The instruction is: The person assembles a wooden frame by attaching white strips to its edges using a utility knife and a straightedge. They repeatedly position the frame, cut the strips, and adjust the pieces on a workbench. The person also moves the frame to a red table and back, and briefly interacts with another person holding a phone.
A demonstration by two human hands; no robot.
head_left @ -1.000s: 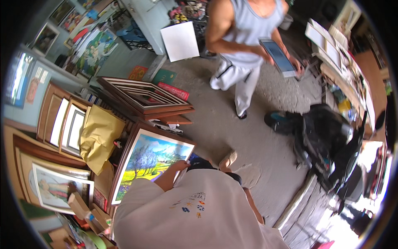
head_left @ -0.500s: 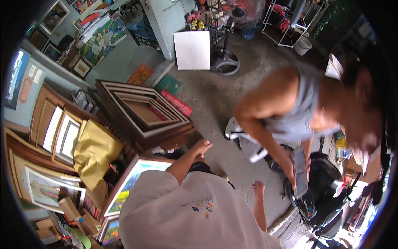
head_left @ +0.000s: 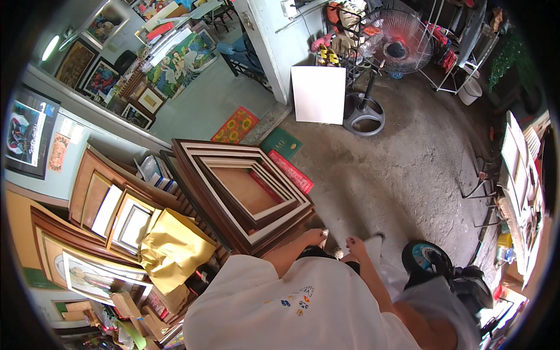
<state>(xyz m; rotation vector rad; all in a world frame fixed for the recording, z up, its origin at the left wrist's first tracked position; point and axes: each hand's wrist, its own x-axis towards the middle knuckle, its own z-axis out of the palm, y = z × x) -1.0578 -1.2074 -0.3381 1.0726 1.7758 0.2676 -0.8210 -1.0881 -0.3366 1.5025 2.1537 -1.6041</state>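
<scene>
Presumably saving room, frames [head_left: 219, 194] lean nested; whether my left hand [head_left: 314, 237] or right hand [head_left: 356, 248] grips anything, I can't tell.

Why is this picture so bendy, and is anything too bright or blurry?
In the head view, the fisheye lens bows the large frame at left and blackens the corners; in the head view, glare whitens the lower right edge near the motorbike; in the head view, the co-worker's grey top looks soft, and the left hand and right hand lack fine detail.
</scene>
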